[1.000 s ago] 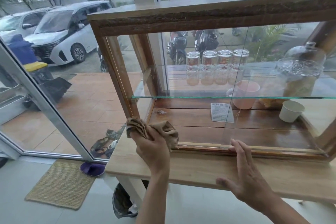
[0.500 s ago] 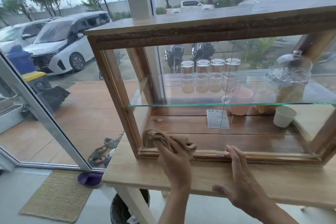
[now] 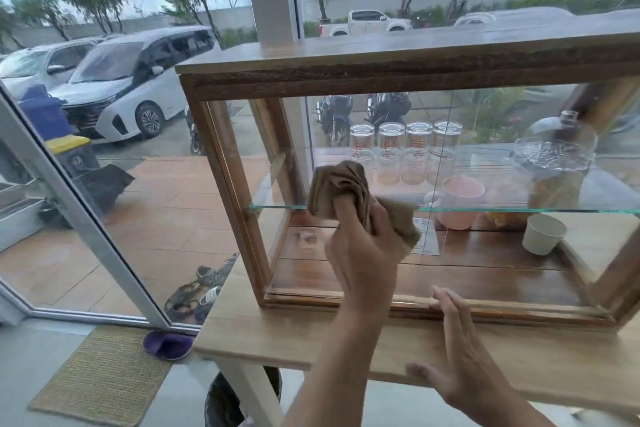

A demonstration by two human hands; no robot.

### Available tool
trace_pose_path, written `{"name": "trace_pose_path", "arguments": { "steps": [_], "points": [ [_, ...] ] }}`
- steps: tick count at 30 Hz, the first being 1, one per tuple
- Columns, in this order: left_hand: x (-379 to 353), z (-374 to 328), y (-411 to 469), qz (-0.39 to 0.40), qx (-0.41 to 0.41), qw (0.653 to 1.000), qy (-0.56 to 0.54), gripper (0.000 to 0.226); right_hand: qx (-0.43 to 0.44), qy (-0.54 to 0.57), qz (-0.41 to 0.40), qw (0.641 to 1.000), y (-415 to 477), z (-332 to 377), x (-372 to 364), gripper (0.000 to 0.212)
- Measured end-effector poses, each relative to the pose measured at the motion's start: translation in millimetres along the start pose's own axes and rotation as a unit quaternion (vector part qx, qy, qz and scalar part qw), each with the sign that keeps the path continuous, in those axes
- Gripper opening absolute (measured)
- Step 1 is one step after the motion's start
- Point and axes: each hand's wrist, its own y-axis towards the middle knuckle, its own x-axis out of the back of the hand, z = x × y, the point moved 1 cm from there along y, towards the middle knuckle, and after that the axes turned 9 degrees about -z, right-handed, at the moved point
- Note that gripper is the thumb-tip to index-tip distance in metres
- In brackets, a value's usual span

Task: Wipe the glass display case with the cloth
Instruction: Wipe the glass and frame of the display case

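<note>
A wood-framed glass display case (image 3: 381, 69) stands on a light wooden table (image 3: 277, 336). My left hand (image 3: 363, 253) grips a crumpled brown cloth (image 3: 341, 187) and presses it against the case's front glass, at the height of the inner glass shelf (image 3: 519, 210), left of the middle. My right hand (image 3: 457, 354) lies flat on the table with its fingertips against the case's bottom front rail; it holds nothing.
Inside the case are several upturned glasses (image 3: 405, 152), a pink mug (image 3: 457, 201), a glass dome (image 3: 554, 163) and a white cup (image 3: 543, 234). A glass wall (image 3: 104, 184) stands to the left. On the floor lie a woven mat (image 3: 100, 374) and a purple slipper (image 3: 168, 345).
My left hand has lifted the cloth from the case's lower left corner up onto the front glass and to the right. My right hand has stayed at the bottom rail.
</note>
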Motion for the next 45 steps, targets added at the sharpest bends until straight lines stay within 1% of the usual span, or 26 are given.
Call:
{"name": "trace_pose_path", "arguments": {
  "steps": [3, 4, 6, 8, 9, 11, 12, 14, 15, 16, 17, 19, 20, 22, 24, 26, 28, 30, 31, 33, 36, 37, 39, 42, 43, 45],
  "points": [
    [17, 23, 40, -0.115, 0.038, 0.992, 0.028, 0.012, 0.005, 0.003, -0.005, 1.0, 0, -3, -3, 0.113],
    [23, 31, 33, -0.124, 0.06, 0.99, 0.028, 0.011, 0.005, 0.005, -0.01, 1.0, -1, -4, -4, 0.114],
    [28, 26, 2, -0.065, 0.085, 0.994, 0.01, 0.01, 0.003, 0.005, -0.017, 1.0, -2, -6, -5, 0.115],
    [16, 3, -18, 0.028, 0.024, 0.999, 0.001, 0.015, 0.005, 0.011, -0.023, 1.0, -2, -7, -5, 0.114],
    [8, -8, -11, 0.038, -0.022, 0.999, -0.003, 0.017, 0.009, 0.016, -0.024, 1.0, -1, -6, -4, 0.114],
    [1, -18, 37, -0.009, -0.058, 0.998, -0.024, 0.013, 0.011, 0.021, -0.023, 0.999, 0, -3, -2, 0.113],
    [4, -14, 65, -0.067, -0.054, 0.996, -0.017, 0.012, 0.008, 0.021, -0.021, 1.0, 1, -2, -2, 0.113],
    [18, 3, 92, -0.166, 0.004, 0.986, 0.016, 0.014, 0.005, 0.017, -0.02, 1.0, 2, 0, -2, 0.111],
    [25, 11, 84, -0.174, 0.035, 0.984, 0.027, 0.014, 0.007, 0.013, -0.02, 1.0, 2, 1, -2, 0.108],
    [29, 13, 66, -0.148, 0.055, 0.987, 0.034, 0.014, 0.006, 0.007, -0.021, 1.0, 2, 2, -2, 0.105],
    [30, 7, 44, -0.092, 0.065, 0.993, 0.028, 0.015, 0.001, 0.003, -0.022, 1.0, 2, 4, -1, 0.103],
    [20, -12, 14, 0.029, -0.001, 1.0, 0.012, 0.012, -0.006, 0.004, -0.026, 1.0, 3, 4, -1, 0.103],
    [14, -20, 20, 0.04, -0.049, 0.998, 0.013, 0.011, -0.006, 0.004, -0.027, 1.0, 3, 3, -1, 0.104],
    [7, -25, 63, -0.008, -0.058, 0.998, 0.001, 0.012, -0.009, -0.005, -0.031, 0.999, 2, 0, -3, 0.105],
    [17, -12, 102, -0.108, -0.005, 0.994, 0.004, 0.015, -0.015, -0.01, -0.035, 0.999, 3, -4, -7, 0.106],
    [31, 10, 97, -0.141, 0.059, 0.988, 0.031, 0.017, -0.013, -0.011, -0.041, 0.999, 4, -6, -10, 0.105],
    [34, 7, 59, -0.062, 0.069, 0.994, 0.052, 0.019, -0.008, -0.007, -0.048, 0.999, 4, -6, -10, 0.103],
    [21, -13, 27, 0.037, -0.006, 0.997, 0.062, 0.026, -0.007, 0.002, -0.057, 0.998, 3, -6, -9, 0.103],
    [14, -23, 25, 0.058, -0.05, 0.995, 0.063, 0.028, -0.004, 0.0, -0.059, 0.998, 2, -6, -9, 0.103],
    [8, -31, 54, 0.03, -0.088, 0.994, 0.054, 0.023, -0.009, -0.007, -0.046, 0.999, 1, -5, -8, 0.105],
    [24, 1, 99, -0.104, -0.048, 0.991, 0.072, 0.015, -0.02, -0.006, -0.029, 0.999, 4, -9, -11, 0.105],
    [30, 13, 97, -0.118, -0.035, 0.989, 0.081, 0.015, -0.018, -0.001, -0.029, 0.999, 4, -11, -13, 0.106],
    [31, 18, 69, -0.065, -0.047, 0.994, 0.078, 0.012, -0.004, 0.005, -0.033, 0.999, 5, -11, -13, 0.107],
    [2, -17, 20, 0.072, -0.151, 0.985, 0.049, 0.013, 0.01, 0.009, -0.036, 0.999, 5, -7, -9, 0.105],
    [-7, -29, 24, 0.08, -0.174, 0.981, 0.03, 0.017, 0.015, 0.005, -0.038, 0.999, 4, -7, -9, 0.106],
    [-14, -39, 58, 0.051, -0.199, 0.979, -0.012, 0.022, 0.015, -0.006, -0.038, 0.999, 3, -10, -9, 0.11]
  ]
}}
